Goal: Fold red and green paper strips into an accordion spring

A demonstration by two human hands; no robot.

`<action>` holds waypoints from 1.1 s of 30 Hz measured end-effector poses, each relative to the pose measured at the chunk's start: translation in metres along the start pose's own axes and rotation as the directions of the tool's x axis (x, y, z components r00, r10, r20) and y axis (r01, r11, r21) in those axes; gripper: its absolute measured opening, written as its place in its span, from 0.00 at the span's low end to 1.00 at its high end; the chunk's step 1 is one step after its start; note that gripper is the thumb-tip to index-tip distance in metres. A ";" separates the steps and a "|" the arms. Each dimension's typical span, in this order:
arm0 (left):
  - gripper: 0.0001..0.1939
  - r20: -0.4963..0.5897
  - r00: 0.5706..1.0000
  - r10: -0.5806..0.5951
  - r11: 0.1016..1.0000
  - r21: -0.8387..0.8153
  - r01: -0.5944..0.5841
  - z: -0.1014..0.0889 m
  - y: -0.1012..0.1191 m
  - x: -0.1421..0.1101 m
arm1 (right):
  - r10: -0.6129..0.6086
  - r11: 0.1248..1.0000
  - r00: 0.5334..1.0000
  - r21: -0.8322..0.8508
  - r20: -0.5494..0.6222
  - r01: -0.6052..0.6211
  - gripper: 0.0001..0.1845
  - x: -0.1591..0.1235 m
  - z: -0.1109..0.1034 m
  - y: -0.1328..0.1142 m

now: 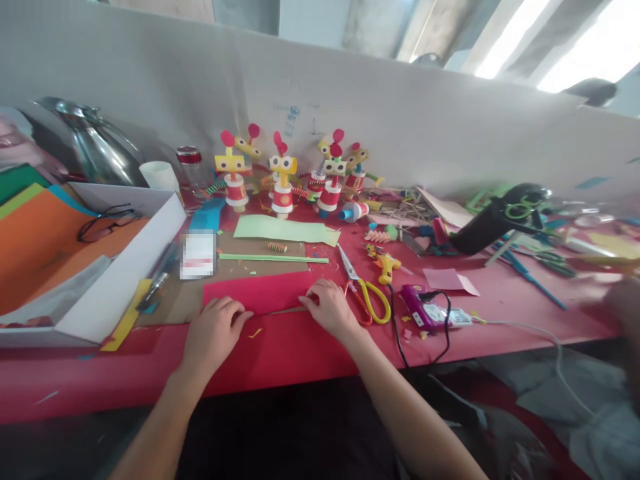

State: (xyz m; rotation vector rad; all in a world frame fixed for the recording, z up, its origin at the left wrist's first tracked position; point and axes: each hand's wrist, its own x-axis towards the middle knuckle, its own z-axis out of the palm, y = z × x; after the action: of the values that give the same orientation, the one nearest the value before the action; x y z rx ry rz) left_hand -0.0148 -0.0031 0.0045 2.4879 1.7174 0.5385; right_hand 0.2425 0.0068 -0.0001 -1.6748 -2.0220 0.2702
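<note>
Between the worktop's (270,365) front edge and the pink paper (265,291) lies a margin (a yellow scrap (255,333) sits there). Left hand (215,337) and right hand (331,308) grip the paper's near edge; scissors (374,301) flank it, cup figures (283,198) stand behind.

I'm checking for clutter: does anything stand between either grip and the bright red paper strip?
Nothing visible does: the left grip and right grip both touch the paper strip. The scissors lie to the right grip's right, not in between.

On table (250,363): cardboard (167,303) beneath paper sheet (263,291); scissors (354,275) right of sheet, glue gun (387,267) farther right; box (133,267) left, eyeglasses (97,231) inside; paper-cup figures (283,198) behind.
</note>
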 end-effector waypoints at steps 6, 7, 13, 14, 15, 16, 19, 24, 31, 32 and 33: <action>0.16 0.016 0.995 -0.096 0.995 0.010 0.096 -0.006 -0.024 -0.002 | -0.004 1.000 1.000 0.025 0.019 0.003 0.08 0.005 0.004 0.009; 0.17 0.019 0.995 -0.103 0.995 0.009 0.103 -0.007 -0.028 -0.003 | 0.000 1.000 1.000 0.025 0.018 0.000 0.08 0.006 0.004 0.009; 0.18 -0.076 0.992 -0.105 0.994 0.032 0.107 -0.010 -0.040 -0.007 | 0.040 0.999 0.999 0.010 -0.003 -0.040 0.08 0.006 0.000 0.004; 0.17 -0.131 0.988 -0.084 0.994 0.054 0.091 -0.010 -0.041 -0.006 | 0.042 0.999 0.999 0.010 -0.026 -0.041 0.07 0.007 -0.001 0.003; 0.15 -0.182 0.982 -0.054 0.994 0.079 0.069 -0.010 -0.042 -0.004 | 0.038 0.999 0.998 0.011 -0.053 -0.037 0.06 0.007 -0.002 0.002; 0.14 -0.220 0.975 -0.022 0.994 0.102 0.045 -0.009 -0.043 -0.002 | 0.027 1.000 0.997 0.012 -0.079 -0.026 0.05 0.007 -0.003 0.002; 0.11 -0.202 0.978 0.050 0.992 0.127 -0.024 -0.009 -0.049 0.004 | -0.018 1.000 0.995 0.018 -0.101 0.020 0.06 0.007 -0.005 0.005; 0.12 -0.089 0.996 0.021 0.995 0.100 -0.012 -0.009 -0.047 0.008 | -0.045 0.999 0.996 -0.029 -0.079 0.043 0.07 0.004 -0.003 -0.001; 0.11 -0.017 0.995 0.099 0.993 0.066 -0.098 -0.001 -0.001 0.022 | -0.139 0.987 0.988 -0.070 0.063 0.143 0.07 0.011 0.006 -0.036; 0.11 -0.016 0.996 0.092 0.993 0.069 -0.091 0.000 0.001 0.024 | -0.127 0.988 0.989 -0.080 0.073 0.132 0.07 0.012 0.007 -0.038; 0.11 -0.017 0.997 0.080 0.994 0.071 -0.079 0.001 0.001 0.025 | -0.104 0.990 0.992 -0.090 0.077 0.111 0.07 0.012 0.008 -0.038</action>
State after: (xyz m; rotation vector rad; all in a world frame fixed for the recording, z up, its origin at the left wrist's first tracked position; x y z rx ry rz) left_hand -0.0054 0.0199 0.0099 2.6177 1.6778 0.5192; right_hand 0.2040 0.0112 0.0137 -1.6253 -2.2013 0.2034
